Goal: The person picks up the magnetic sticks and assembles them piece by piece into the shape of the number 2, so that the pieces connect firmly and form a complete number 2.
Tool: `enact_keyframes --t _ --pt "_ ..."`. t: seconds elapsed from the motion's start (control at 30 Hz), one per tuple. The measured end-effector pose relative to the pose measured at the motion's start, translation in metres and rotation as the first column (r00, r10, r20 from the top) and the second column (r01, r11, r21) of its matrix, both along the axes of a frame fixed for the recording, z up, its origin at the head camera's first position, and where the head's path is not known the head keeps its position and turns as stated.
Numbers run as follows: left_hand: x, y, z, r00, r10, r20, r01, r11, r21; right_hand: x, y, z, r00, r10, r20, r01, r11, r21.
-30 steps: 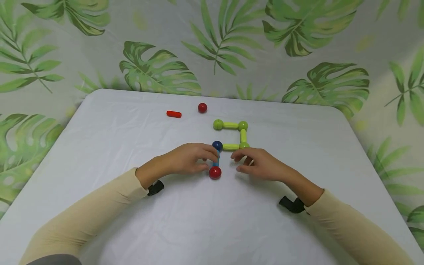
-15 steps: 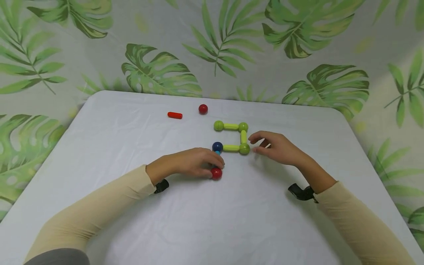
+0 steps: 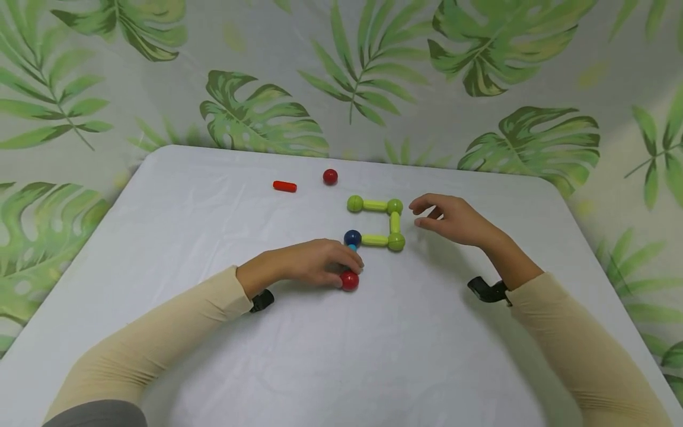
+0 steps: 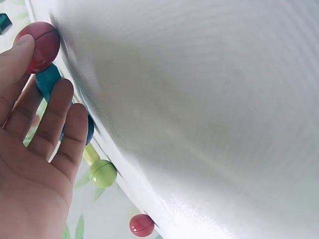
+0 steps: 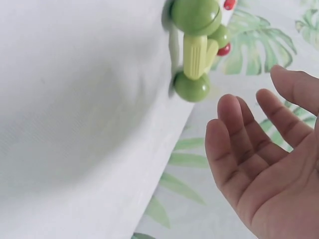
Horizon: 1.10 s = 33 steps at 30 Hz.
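Observation:
Near the middle of the table, my left hand reaches over a light-blue magnetic rod. Its thumb presses on the red ball at the rod's near end, with the fingers curving across the rod. A dark-blue ball caps the far end. From that ball runs a chain of yellow-green rods and green balls, forming three sides of a square. To the right of the chain, my right hand hovers with loosely bent fingers, holding nothing and apart from the green pieces.
Farther back on the table lie a loose red rod and another red ball. A white cloth covers the table. Behind its far edge hangs a leaf-patterned curtain.
My left hand has come down onto the light-blue rod and the near red ball. My right hand has withdrawn rightward and away from me, uncovering the near green corner ball.

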State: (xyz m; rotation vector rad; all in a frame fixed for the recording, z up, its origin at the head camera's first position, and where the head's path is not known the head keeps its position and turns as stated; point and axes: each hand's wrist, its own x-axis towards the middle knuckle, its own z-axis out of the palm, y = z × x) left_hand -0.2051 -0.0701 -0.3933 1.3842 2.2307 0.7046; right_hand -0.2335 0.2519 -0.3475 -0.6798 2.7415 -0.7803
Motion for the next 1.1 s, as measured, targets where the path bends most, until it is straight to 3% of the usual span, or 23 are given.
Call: enact_keyframes --t 0.37,0.77,1.1 --pt "0.001 -0.002 0.0 1.0 0.013 0.013 -0.013 1.0 -0.017 -0.054 -0.025 0.001 0.999 -0.029 -0.026 0.031 0.998 0.061" --pt "0.0 -0.002 -0.001 0.999 0.022 0.036 -0.022 1.0 0.003 -0.105 -0.074 0.006 0.993 0.09 -0.077 -0.075 0.981 0.178" --pt "0.001 -0.002 -0.001 0.999 0.017 0.032 -0.017 1.0 0.003 -0.126 -0.099 -0.011 0.988 0.141 -0.062 -0.131 0.981 0.145"
